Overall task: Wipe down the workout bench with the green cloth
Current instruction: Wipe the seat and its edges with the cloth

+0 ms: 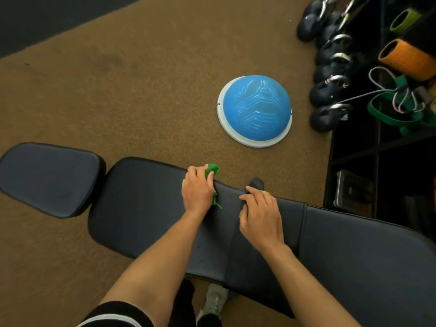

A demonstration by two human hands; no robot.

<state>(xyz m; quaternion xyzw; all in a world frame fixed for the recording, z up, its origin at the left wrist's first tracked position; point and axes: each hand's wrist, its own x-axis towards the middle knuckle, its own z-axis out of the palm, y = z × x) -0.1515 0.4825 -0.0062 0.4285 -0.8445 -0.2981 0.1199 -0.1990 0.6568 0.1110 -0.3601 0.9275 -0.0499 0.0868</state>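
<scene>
Mostly under left hand (197,192): green cloth (212,170)

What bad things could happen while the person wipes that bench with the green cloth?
The green cloth is bunched small under the left hand right at the bench's far edge, so it might slip off onto the floor. The right hand is gripping a dark strap lying across the pad; the part beneath it could get missed. The separate pad on the left might be forgotten too.
</scene>
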